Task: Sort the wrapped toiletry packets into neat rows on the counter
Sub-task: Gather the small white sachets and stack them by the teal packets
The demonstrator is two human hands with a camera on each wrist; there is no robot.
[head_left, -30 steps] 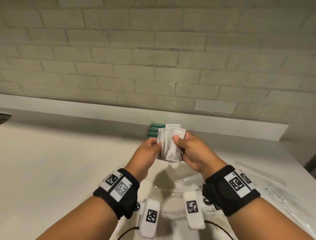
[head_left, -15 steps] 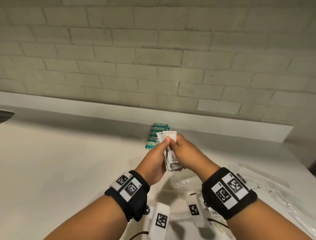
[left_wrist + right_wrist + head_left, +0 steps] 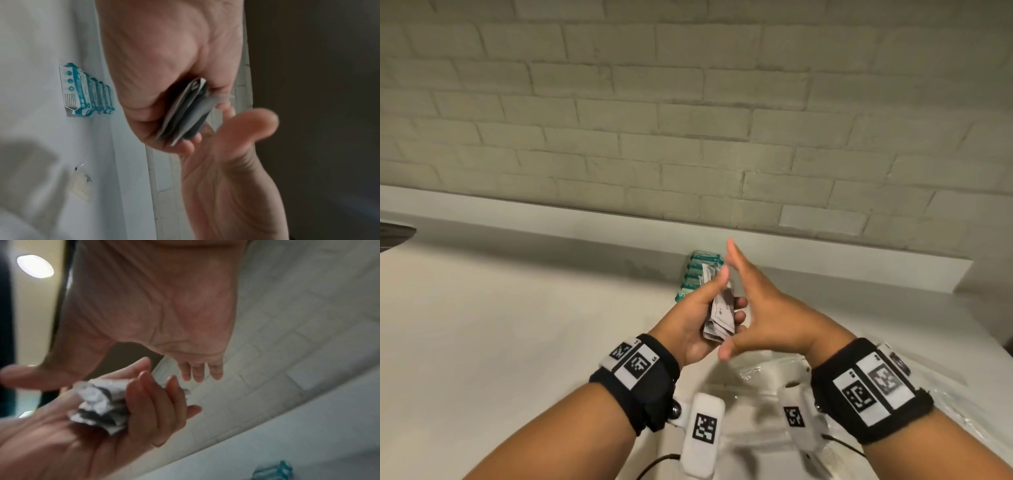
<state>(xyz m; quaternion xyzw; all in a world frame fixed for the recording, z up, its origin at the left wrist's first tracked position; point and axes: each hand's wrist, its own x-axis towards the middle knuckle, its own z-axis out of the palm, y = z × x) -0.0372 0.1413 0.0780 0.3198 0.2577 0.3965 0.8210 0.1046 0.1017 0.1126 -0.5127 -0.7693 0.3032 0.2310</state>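
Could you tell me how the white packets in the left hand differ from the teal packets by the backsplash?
The white packets are bunched in a loose stack in the left hand, fingers curled round them; the teal packets lie on the counter in an overlapping row, untouched. The white ones are white with dark print, the others teal and white. The white stack looks crumpled and uneven; the teal row looks tidy. Both are small flat wrapped packets.

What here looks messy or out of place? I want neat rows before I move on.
The white packets gripped in the left hand form a ragged, uneven bundle, crumpled at one end in the right wrist view, and are not laid out yet. The right hand is flat and open beside them. The teal packets already overlap in a tidy row.
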